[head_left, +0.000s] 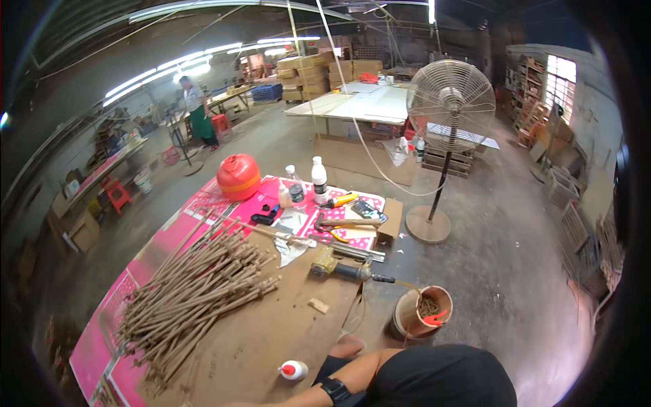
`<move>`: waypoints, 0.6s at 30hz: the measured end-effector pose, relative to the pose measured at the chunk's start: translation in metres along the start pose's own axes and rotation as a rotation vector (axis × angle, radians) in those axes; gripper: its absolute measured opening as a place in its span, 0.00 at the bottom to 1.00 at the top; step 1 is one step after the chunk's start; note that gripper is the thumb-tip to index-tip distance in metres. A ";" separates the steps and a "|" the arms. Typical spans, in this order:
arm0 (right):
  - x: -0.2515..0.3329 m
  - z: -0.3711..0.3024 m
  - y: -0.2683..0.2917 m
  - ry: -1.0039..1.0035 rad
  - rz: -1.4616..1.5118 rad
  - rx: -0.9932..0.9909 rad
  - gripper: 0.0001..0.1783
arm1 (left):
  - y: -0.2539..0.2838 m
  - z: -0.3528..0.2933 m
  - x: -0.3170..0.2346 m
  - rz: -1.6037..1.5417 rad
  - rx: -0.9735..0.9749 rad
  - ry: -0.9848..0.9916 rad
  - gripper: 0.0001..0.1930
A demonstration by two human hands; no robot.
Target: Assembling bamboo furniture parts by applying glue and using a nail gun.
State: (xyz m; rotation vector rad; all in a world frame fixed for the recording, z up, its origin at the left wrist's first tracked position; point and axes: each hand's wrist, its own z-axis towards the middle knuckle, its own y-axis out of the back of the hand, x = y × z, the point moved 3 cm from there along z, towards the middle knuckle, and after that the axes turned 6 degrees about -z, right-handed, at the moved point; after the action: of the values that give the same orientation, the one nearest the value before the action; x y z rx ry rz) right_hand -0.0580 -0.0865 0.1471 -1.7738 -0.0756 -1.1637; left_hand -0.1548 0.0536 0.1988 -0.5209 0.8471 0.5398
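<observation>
Neither of my hands is within the picture. My right forearm [359,375], with a black band [333,391] on it, comes from a black sleeve [444,376] and runs left along the lower edge, where the hand is cut off. Close to that arm a white bottle with a red cap [293,370] stands on the brown board [271,339]. A large pile of thin wooden sticks [203,292] lies to the left. Farther up, a yellow and black air tool [339,270] with a hose rests at the board's right edge. A small wood block [317,306] lies below it.
A hammer [349,222], bottles [319,180] and a red round tank [239,177] occupy the table's far end. Right of the table stand a round bin [437,302] holding small brown pieces and a pedestal fan [451,102]. Another person [196,112] stands far left.
</observation>
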 end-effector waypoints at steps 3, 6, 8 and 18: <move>0.006 -0.007 0.000 0.089 0.072 0.019 0.11 | -0.007 0.007 0.001 -0.036 0.037 0.047 0.28; 0.014 -0.016 -0.001 0.103 0.053 -0.011 0.10 | -0.007 0.010 0.002 -0.062 0.049 0.091 0.27; 0.020 -0.026 0.000 0.099 0.029 0.019 0.10 | -0.003 0.013 0.001 -0.094 0.049 0.125 0.27; 0.032 -0.059 0.024 -0.165 0.325 0.245 0.21 | 0.030 0.020 0.006 -0.350 0.021 0.366 0.27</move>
State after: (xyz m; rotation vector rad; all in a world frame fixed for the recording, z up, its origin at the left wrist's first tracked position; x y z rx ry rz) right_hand -0.0676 -0.1561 0.1580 -1.5897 -0.0245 -0.7415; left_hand -0.1598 0.0897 0.1989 -0.7441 1.0781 0.1127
